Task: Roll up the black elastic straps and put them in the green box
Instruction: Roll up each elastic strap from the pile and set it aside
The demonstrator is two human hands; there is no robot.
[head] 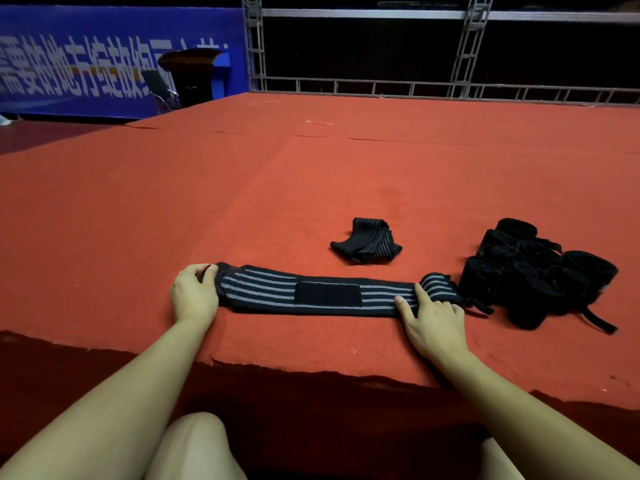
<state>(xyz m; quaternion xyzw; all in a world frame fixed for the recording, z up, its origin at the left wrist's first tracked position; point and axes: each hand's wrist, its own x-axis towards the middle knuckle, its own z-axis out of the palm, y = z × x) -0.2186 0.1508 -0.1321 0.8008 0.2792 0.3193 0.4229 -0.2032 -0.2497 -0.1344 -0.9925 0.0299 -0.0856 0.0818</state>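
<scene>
My left hand (194, 294) has its grip curled over the left end of the long black elastic strap with grey stripes (322, 292), fingers folded around the edge, while my right hand (433, 315) lies flat with fingers spread, pinning the right end where it seems already folded back on itself, though that fold is hard to read from here. The strap lies stretched across the lower middle of the frame, its black fastening patch (327, 293) facing up. To roll it well I should keep the edges square, start a tight first turn at one end and keep tension from the other so the coil does not cone. A loosely bunched striped strap (367, 244) sits just above, and a pile of rolled black straps (533, 271) is at the right. The green box is not in view. All rests on a red felt-covered platform (242, 188), with a blue printed banner (86, 57) at upper left and grey metal truss (467, 46) against darkness along the top.
</scene>
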